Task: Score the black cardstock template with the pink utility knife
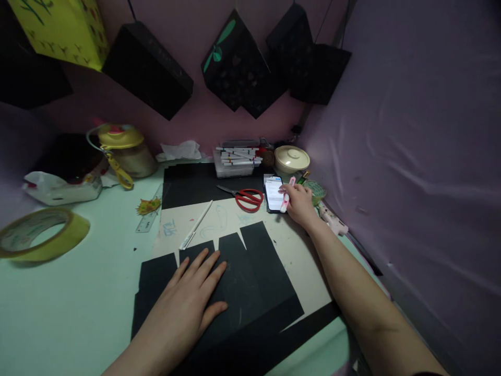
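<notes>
My left hand (pixel 191 297) lies flat, fingers stretched, on a black card sheet (pixel 258 277) with slits cut into its far edge, leaving flaps. My right hand (pixel 300 204) reaches forward with a slim pink-and-white utility knife (pixel 288 194) in its grip. One finger of that hand touches the lit screen of a phone (pixel 273 194). Left of the phone lie red-handled scissors (pixel 247 199), blades pointing left. A white pen (pixel 195 225) rests between the scissors and my left hand, on a pale sheet (pixel 309 282) with blue drawn marks beneath the black card.
At the back stand a box of markers (pixel 237 161), a lidded cream bowl (pixel 291 158) and a yellow-lidded jar (pixel 127 151). A tape roll (pixel 43 235) and a clear ruler (pixel 145 222) lie left. A pink-white glue gun (pixel 333 222) is right. Black boxes (pixel 242 68) hang above.
</notes>
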`<state>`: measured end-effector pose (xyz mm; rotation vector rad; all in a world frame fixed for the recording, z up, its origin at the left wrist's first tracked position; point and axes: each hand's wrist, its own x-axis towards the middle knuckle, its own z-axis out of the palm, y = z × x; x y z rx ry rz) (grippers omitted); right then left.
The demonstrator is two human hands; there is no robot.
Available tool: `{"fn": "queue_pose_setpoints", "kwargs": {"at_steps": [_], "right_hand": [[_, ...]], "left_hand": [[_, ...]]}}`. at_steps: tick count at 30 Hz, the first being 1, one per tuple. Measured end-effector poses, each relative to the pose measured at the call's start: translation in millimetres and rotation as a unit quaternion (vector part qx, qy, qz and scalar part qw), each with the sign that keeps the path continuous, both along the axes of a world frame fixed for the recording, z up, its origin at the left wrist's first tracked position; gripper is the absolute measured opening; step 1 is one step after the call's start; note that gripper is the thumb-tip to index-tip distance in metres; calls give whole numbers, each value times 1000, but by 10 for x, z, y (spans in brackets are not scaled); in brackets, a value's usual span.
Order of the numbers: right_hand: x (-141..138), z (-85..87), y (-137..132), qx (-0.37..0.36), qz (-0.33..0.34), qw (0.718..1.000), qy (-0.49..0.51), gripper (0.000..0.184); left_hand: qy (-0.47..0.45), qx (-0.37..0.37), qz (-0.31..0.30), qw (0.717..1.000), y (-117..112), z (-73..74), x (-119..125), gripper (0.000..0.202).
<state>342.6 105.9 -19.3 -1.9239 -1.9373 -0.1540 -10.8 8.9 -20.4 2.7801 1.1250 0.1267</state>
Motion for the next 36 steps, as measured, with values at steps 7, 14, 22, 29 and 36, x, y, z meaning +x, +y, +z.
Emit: {"fn": "queue_pose_setpoints", "kwargs": {"at_steps": [7,14,22,29,36], "right_hand": [[-10,25,-16,-3,6,1000,1,30],[-4,-6,-3,-10,7,1000,3,28],[1,5,-10,6,5,1000,2,28],[-26,42,-28,8,7,1000,6,30],[-8,8,-6,-3,10,1000,8,29]], "left_hand": [[25,0,1,1000,6,36,19,59],[11,-3,1,1000,-1,35,14,58],[31,3,-4,999,-5,44,19,58],[25,20,-9,999,3,25,12,59],[4,17,-8,1000,1,-20,-3,59]]}}
